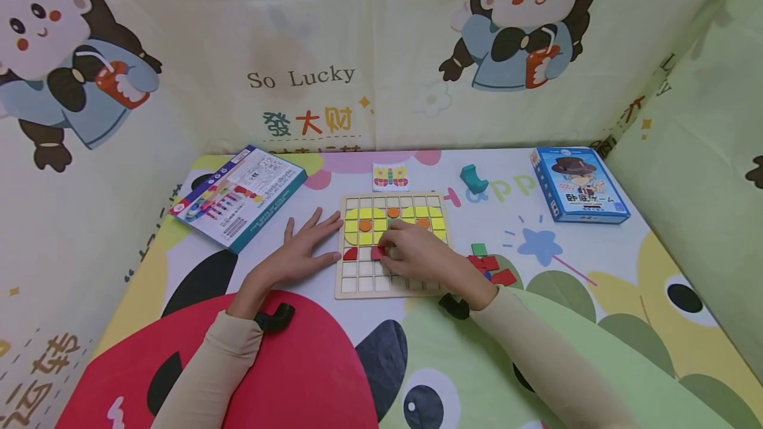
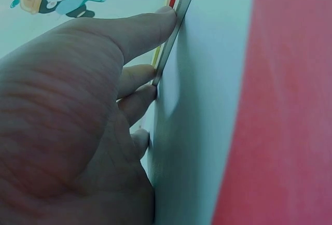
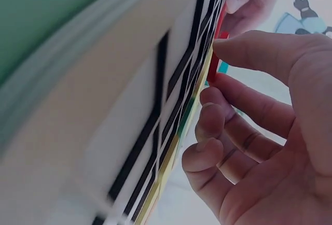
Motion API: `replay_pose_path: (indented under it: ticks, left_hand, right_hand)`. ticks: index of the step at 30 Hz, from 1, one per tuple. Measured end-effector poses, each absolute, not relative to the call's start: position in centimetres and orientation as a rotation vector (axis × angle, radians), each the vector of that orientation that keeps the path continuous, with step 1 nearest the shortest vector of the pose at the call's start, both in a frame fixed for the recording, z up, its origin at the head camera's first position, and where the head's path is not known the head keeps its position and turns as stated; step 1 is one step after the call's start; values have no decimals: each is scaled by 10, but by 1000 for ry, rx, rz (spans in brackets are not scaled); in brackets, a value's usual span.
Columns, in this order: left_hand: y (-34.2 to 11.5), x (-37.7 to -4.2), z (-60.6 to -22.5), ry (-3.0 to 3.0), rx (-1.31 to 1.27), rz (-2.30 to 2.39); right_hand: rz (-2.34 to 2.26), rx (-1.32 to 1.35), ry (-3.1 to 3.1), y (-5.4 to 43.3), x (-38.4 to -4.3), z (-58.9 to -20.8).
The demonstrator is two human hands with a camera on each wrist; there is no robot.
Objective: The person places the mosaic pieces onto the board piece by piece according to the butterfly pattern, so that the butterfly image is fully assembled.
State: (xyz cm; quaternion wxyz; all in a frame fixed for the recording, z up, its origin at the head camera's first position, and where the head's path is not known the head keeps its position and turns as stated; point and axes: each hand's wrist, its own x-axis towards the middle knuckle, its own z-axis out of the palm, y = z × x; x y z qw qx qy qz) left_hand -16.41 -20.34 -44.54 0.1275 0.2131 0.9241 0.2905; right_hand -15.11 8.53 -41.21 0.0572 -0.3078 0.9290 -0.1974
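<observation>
A wooden grid board (image 1: pixel 381 296) lies on the table, its upper rows filled with yellow tiles (image 1: pixel 352 238) and a few orange round ones. One red quarter-round tile (image 1: pixel 350 254) sits in the left column below them. My right hand (image 1: pixel 417 251) is over the board, pinching a red tile (image 3: pixel 214 61) between thumb and forefinger, close to the grid. My left hand (image 1: pixel 305 248) lies to the left with fingers spread, and its fingertips (image 2: pixel 165 20) touch the board's left edge. Part of the board is hidden beneath the right hand.
A butterfly pattern card (image 1: pixel 391 177) lies behind the board. Loose red tiles (image 1: pixel 503 277) and a green tile (image 1: pixel 479 249) are at the right. A teal curved piece (image 1: pixel 473 179) and a blue box (image 1: pixel 581 185) stand farther back; another box (image 1: pixel 240 197) lies back left.
</observation>
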Motion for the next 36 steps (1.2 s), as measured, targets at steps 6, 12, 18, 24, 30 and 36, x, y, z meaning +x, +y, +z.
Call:
replay_pose_path:
  ticks: [6,12,18,24,30,36]
  left_hand:
    - [-203,-165,-446,2694,627,842]
    - [-203,-166,-448,2697,630,832]
    - [-204,-167,-448,2697,630,827]
    - [-204,-167,-449,2694,628,827]
    - [-205,-166,-448,2694,631,828]
    - [-204,-166,-447,2697,626,833]
  right_hand:
    - [-597,-896,2797,71,-155,-411]
    - [-576,-883,2775,67,-156,-410]
    - [-548,-903,2767,65,-157,-410]
    - [-539,-935,2772,62,-157,-411]
    - [-538,-919,2769,64,-158,-413]
    - [-625,-911,2787,87,-154,-408]
